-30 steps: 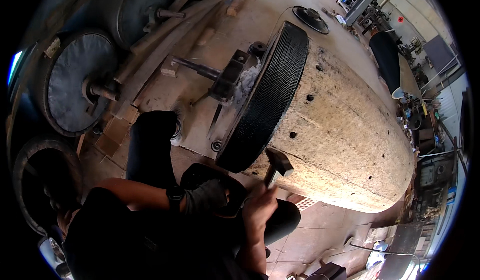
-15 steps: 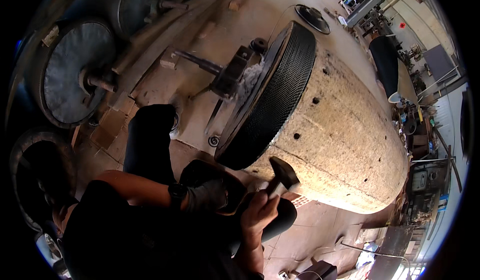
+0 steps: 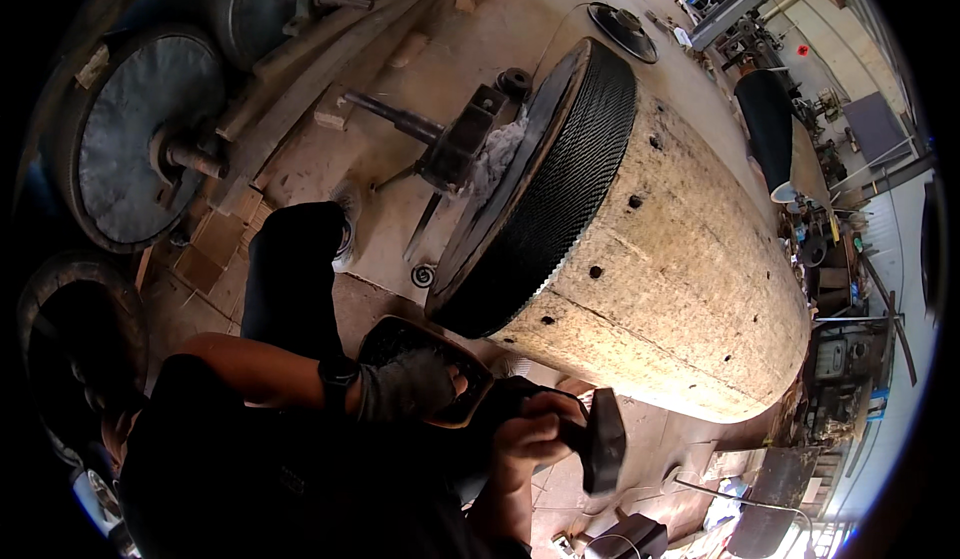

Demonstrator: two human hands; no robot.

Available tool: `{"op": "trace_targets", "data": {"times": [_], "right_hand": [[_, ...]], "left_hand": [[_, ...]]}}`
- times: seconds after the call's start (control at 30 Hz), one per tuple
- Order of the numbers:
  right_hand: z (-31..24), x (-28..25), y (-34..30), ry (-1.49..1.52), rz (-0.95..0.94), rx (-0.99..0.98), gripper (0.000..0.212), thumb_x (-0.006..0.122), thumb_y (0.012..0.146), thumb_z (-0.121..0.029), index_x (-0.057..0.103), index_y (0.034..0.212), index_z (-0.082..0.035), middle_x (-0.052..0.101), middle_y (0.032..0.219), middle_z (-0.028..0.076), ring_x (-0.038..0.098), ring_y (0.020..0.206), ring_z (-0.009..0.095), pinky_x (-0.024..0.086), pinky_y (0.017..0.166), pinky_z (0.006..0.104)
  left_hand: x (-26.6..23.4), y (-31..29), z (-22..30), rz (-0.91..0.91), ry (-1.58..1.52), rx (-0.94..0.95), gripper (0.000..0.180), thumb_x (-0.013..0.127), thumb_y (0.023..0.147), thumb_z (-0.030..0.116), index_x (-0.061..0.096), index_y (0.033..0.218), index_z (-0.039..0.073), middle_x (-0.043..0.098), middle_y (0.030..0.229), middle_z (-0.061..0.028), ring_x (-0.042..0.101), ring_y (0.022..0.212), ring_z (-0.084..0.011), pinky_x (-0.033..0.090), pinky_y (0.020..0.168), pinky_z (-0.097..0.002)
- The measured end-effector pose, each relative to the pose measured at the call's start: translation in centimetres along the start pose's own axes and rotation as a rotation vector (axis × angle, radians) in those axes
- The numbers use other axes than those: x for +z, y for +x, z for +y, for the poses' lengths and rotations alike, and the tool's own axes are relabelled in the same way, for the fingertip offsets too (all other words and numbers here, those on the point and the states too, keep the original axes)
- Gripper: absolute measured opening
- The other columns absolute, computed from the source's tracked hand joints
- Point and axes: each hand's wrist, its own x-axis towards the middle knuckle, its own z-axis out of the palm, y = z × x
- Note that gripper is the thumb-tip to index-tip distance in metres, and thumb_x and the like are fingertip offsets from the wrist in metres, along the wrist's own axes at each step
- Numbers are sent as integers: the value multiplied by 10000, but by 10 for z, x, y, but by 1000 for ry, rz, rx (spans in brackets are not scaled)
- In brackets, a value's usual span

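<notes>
My right hand [image 3: 532, 437] is bare and closed round the handle of a hammer [image 3: 604, 441], its dark head raised off to the right. My left hand [image 3: 408, 384], in a grey glove with bare fingertips, reaches over a dark tray [image 3: 385, 337] with a brown rim. Its fingers curl together there; what they pinch, if anything, is too small to make out. Beyond both hands lies a large drum [image 3: 680, 259] with a rough tan surface and a row of dark holes. A black ridged band [image 3: 545, 199] wraps its near end, and neither hand touches it.
From the drum's end face a metal shaft [image 3: 395, 119] in a block sticks out. Other drums [image 3: 145, 139] with shafts stand at left, beside wooden planks [image 3: 330, 69]. A round black disc [image 3: 622, 31] lies on the floor behind. Cluttered shelves and machinery line the right wall.
The hammer has swung away from the drum, to the right and down, with its head turned. My left hand has shifted slightly over the tray, its fingertips now showing.
</notes>
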Motion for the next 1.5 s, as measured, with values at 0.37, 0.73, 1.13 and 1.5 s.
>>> {"op": "trace_targets", "data": {"times": [0.37,0.73,1.13,1.5], "right_hand": [[-3,5,0,53,87,57,362,516,1000,-287,556,821,25,534,622,87,533,532,250,421,497,359],[-1,13,7,-132,-49,122,223,555,994,-136,537,869,48,651,660,183,605,515,352,453,461,407],[13,27,8,-45,-131,274,232,583,989,-178,521,997,46,609,720,314,603,689,538,450,519,538],[-7,25,10,-120,-95,259,268,580,999,-221,473,925,13,602,642,277,618,628,500,435,508,561]], "left_hand": [[-3,3,-8,-38,-25,64,232,565,900,175,673,1020,8,694,828,-148,713,779,-313,569,699,-422],[-24,14,-10,57,-90,81,227,542,921,186,629,1038,13,628,957,-140,662,838,-281,540,703,-408],[-153,110,-46,956,317,154,321,707,746,62,605,1050,67,560,1010,-71,602,904,-260,502,764,-404],[-158,154,-65,851,398,147,200,632,805,145,604,969,34,515,959,-96,550,847,-280,461,740,-421]]}}
